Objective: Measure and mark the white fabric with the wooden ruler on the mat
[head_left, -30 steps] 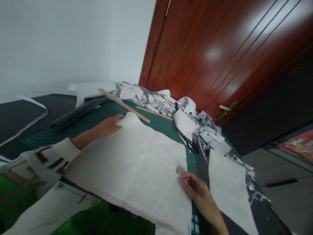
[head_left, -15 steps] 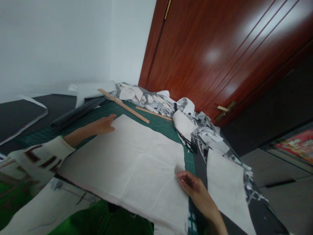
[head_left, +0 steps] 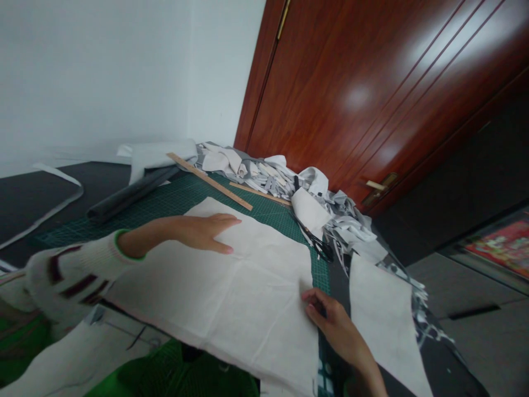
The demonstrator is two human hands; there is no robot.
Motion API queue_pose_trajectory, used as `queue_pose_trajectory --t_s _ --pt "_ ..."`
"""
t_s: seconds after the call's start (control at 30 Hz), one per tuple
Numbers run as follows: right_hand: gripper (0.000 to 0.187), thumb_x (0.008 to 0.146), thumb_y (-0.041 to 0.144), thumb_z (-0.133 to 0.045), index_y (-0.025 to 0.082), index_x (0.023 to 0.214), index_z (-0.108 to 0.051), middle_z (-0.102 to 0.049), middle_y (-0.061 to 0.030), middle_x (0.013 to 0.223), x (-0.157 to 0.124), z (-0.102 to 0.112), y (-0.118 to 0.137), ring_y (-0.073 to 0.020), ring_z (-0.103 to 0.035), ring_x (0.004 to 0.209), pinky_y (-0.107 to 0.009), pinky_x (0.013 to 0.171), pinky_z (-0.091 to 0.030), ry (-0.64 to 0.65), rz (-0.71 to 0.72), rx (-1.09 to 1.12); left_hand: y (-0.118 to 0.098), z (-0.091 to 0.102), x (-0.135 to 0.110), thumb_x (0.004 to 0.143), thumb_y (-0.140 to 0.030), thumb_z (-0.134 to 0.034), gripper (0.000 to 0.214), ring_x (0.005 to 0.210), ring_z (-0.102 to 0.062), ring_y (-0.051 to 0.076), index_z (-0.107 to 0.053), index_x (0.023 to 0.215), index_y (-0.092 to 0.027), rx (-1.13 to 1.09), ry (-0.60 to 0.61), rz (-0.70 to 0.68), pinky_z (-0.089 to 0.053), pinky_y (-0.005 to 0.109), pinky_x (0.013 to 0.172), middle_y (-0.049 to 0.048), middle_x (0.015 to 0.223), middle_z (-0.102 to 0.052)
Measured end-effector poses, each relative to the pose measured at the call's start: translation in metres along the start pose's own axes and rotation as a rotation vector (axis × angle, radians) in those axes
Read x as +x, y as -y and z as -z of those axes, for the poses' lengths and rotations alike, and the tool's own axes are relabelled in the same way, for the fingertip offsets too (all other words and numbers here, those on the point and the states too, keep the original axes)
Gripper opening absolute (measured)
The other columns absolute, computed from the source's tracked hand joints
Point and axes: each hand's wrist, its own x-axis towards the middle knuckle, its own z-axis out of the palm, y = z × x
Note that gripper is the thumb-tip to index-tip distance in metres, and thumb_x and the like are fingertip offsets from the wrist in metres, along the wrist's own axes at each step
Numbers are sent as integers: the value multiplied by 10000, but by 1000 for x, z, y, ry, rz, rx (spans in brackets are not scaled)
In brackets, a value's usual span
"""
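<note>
A large sheet of off-white fabric point(head_left: 231, 292) lies spread over the green cutting mat point(head_left: 173, 201). My left hand point(head_left: 204, 231) rests flat on the fabric's upper part, fingers stretched out toward the right. My right hand point(head_left: 330, 322) is at the fabric's right edge, its fingers curled and pinching the cloth there. A white knitted sleeve with dark stripes point(head_left: 70, 273) covers my left forearm.
Two wooden rulers point(head_left: 209, 181) lie at the mat's far side beside a heap of grey and white fabric scraps point(head_left: 297, 190). Black scissors point(head_left: 320, 245) lie right of the sheet. A dark fabric roll point(head_left: 128, 193) sits at the left, another pale piece point(head_left: 384, 325) at the right. A red-brown door point(head_left: 372, 94) stands behind.
My left hand has moved from the fabric's far left corner rightward onto the middle of its upper part. My right hand stays pinched at the right edge.
</note>
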Motion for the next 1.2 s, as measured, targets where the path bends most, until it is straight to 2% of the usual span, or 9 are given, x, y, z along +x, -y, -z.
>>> queue_pose_trajectory --t_s 0.17,0.3,0.37,0.5,0.67,0.83,0.93,1.07,1.2 --pt "302 896 416 -473 172 1026 -595 -571 -18 802 3 -4 -2 -198 -550 782 -321 740 -414 -39 -4 -21 -4 -31 23 866 -557 -532 861 1485 -180 239 -269 1516 -57 20 81 -119 -185 329 1188 165 1599 -217" --pt "292 898 423 -487 179 1012 -600 -597 -22 823 3 -4 -4 -198 -564 798 -312 746 -426 -69 24 18 3 -54 35 855 -545 -584 869 1492 -100 304 -236 1539 -136 43 23 -135 -75 480 1201 165 1609 -156" --pt "276 907 421 -492 188 1002 -604 -603 -16 819 3 -2 -7 -193 -568 788 -301 731 -426 -70 38 21 5 -60 35 863 -566 -577 863 1494 -92 304 -216 1546 -180 52 -17 -140 -38 502 1197 152 1614 -142" --pt "299 959 421 -396 195 999 -587 -570 6 731 6 2 -9 -174 -548 693 -297 684 -413 -27 66 28 6 -65 35 894 -583 -539 790 1491 -155 267 -251 1536 -224 107 -113 -158 -61 457 1200 116 1607 -214" --pt "359 977 429 -306 194 1033 -572 -487 16 722 26 16 6 -169 -486 677 -304 664 -386 24 141 6 7 -72 39 948 -563 -454 689 1488 -178 238 -277 1529 -238 155 -171 -156 -61 437 1191 93 1602 -246" --pt "288 933 362 -330 192 967 -561 -427 37 658 83 35 37 -163 -460 633 -295 638 -400 -18 205 12 10 -76 41 987 -513 -394 583 1481 -207 218 -310 1515 -279 176 -215 -146 -75 429 1184 62 1590 -290" --pt "252 913 308 -353 187 929 -574 -480 24 691 130 31 60 -153 -487 654 -277 639 -410 -8 231 -114 10 -76 40 967 -554 -419 630 1481 -207 226 -310 1516 -264 177 -219 -146 -87 441 1184 77 1591 -286" --pt "172 899 269 -487 167 934 -621 -590 7 726 195 -2 92 -148 -538 687 -270 674 -417 -4 232 -226 7 -74 37 928 -605 -468 693 1478 -219 235 -319 1511 -261 162 -206 -142 -108 459 1186 94 1587 -286" --pt "198 891 206 -575 111 1052 -641 -697 -82 945 251 -49 115 -194 -632 877 -322 805 -460 -44 209 -333 6 -75 36 882 -653 -511 752 1468 -245 257 -352 1494 -245 125 -213 -129 -119 497 1184 113 1585 -290"
